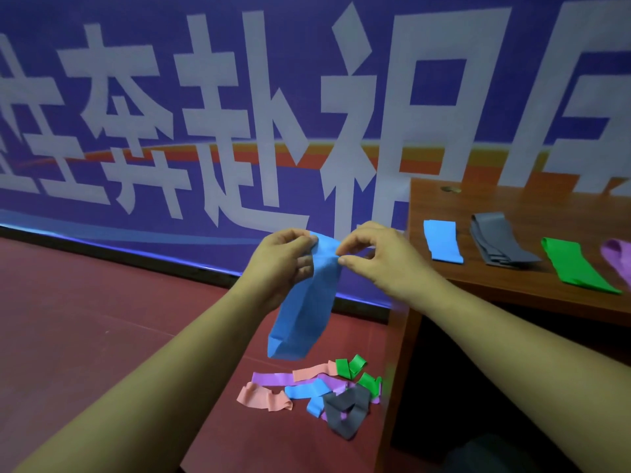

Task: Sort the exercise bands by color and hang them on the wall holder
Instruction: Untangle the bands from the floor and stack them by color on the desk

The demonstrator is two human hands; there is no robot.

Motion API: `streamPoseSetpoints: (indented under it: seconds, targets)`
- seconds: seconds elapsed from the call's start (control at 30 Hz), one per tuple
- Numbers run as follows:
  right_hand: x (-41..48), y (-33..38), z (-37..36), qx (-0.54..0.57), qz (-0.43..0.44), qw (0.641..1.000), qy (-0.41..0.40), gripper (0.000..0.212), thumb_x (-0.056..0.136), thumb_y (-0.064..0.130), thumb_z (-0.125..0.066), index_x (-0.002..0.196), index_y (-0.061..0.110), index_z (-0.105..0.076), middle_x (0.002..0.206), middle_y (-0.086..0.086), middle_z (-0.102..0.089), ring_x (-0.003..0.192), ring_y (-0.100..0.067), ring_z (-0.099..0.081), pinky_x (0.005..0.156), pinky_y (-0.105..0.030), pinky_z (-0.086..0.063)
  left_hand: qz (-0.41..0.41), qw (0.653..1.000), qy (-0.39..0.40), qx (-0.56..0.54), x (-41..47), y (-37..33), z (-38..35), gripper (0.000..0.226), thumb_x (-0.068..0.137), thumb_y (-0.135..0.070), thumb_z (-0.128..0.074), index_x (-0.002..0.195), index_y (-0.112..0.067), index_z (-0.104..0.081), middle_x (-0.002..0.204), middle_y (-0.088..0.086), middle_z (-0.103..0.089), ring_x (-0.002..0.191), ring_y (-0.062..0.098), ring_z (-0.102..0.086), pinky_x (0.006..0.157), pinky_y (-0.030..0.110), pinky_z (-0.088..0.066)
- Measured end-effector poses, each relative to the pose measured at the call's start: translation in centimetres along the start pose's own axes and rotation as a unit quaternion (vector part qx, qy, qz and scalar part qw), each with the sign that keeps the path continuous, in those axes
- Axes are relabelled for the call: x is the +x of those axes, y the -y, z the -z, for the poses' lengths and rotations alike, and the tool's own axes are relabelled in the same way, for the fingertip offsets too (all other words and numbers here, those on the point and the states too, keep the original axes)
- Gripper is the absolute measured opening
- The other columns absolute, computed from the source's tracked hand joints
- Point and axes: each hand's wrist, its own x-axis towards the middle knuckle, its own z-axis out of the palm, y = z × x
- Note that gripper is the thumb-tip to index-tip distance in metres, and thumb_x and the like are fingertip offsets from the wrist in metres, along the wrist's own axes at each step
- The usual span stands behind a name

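My left hand [286, 264] and right hand [382, 264] close together, both pinching one hanging blue band [304, 315] above the tangled floor pile [314, 394], four sorted groups on the desk [478, 204], flat blue band [443, 245], grey stack [500, 242], green band [577, 268], purple band [618, 257].

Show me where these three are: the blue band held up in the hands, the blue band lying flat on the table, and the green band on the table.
held blue band [304, 315]: head view, its hanging middle part.
flat blue band [443, 242]: head view, its centre.
flat green band [577, 264]: head view, its centre.

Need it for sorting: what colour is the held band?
The held band is blue; head view.
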Motion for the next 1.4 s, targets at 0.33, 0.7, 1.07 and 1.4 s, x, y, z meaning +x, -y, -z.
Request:
streamPoseSetpoints:
  seconds: [0.33, 0.7, 1.07, 1.4]
  targets:
    - [1.8, 2.6, 2.2, 0.022, -0.002, 1.000, -0.014, 0.014, 0.087, 0.014, -0.065, 0.080, 0.026, -0.063, 0.077, 0.011, -0.063, 0.067, 0.007, -0.054, 0.060, -0.006, -0.041, -0.093, 0.976, -0.044, 0.193, -0.7, 0.3, 0.5, 0.042, 0.090, -0.063, -0.046, 0.098, -0.029, -0.070, 0.089, -0.010, -0.062, 0.083, 0.009, -0.059, 0.078, 0.027, -0.044]
    - [4.1, 4.7, 4.9, 0.138, -0.036, 0.990, 0.019, 0.009, 0.090, 0.015, -0.066, 0.094, 0.020, -0.072, 0.072, 0.006, -0.068, 0.056, 0.000, -0.052, 0.056, -0.018, -0.045, 0.009, 0.976, 0.219, 0.006, -1.9, 1.3, -1.0, 0.035, 0.085, -0.033, -0.058, 0.109, -0.009, -0.069, 0.105, 0.015, -0.071, 0.081, 0.022, -0.065, 0.078, 0.038, -0.052]
    - [4.5, 4.4, 4.9, 0.179, -0.092, 0.977, -0.067, 0.012, 0.094, 0.013, -0.060, 0.100, 0.015, -0.070, 0.073, 0.002, -0.065, 0.056, -0.007, -0.055, 0.053, -0.020, -0.047, 0.113, 0.926, 0.340, -0.116, -2.1, 3.2, -0.7, 0.038, 0.078, -0.023, -0.069, 0.106, 0.002, -0.059, 0.088, 0.021, -0.062, 0.090, 0.035, -0.064, 0.087, 0.038, -0.052]
    - [5.2, 4.7, 5.4, 0.228, -0.083, 0.962, -0.122, 0.014, 0.097, 0.008, -0.055, 0.098, 0.015, -0.066, 0.094, -0.006, -0.069, 0.073, -0.016, -0.069, 0.063, -0.027, -0.056, 0.074, 0.966, 0.246, -0.029, -1.9, 3.7, -0.7, 0.039, 0.091, -0.043, -0.054, 0.100, -0.007, -0.065, 0.080, 0.011, -0.059, 0.076, 0.028, -0.063, 0.071, 0.033, -0.053]
